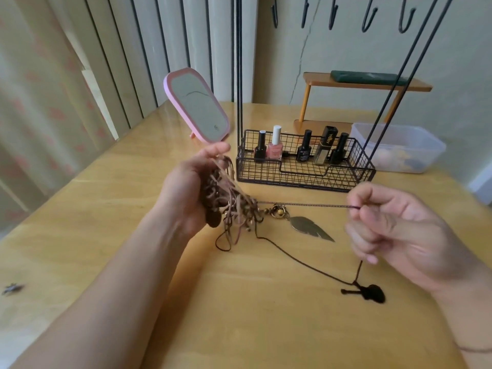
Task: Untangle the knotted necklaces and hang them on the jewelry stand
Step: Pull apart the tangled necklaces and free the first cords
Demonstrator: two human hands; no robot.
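My left hand [186, 187] grips a tangled bundle of brown and tan cord necklaces [229, 206] above the wooden table [239, 315]. One thin cord [306, 205] runs taut from the bundle to my right hand [394, 230], which pinches its end. A metal leaf pendant [308, 227] with small beads hangs under that cord. A dark cord trails across the table to a black guitar-shaped pendant [368, 292]. The black wire jewelry stand [303, 171] stands behind, its hooks [370, 17] high at the top edge.
The stand's basket holds several nail polish bottles [277, 145]. A pink mirror [198, 107] leans at the back left. A clear plastic box [404, 147] and a small wooden shelf [364, 83] sit at the back right. A small metal item [12, 288] lies at the far left.
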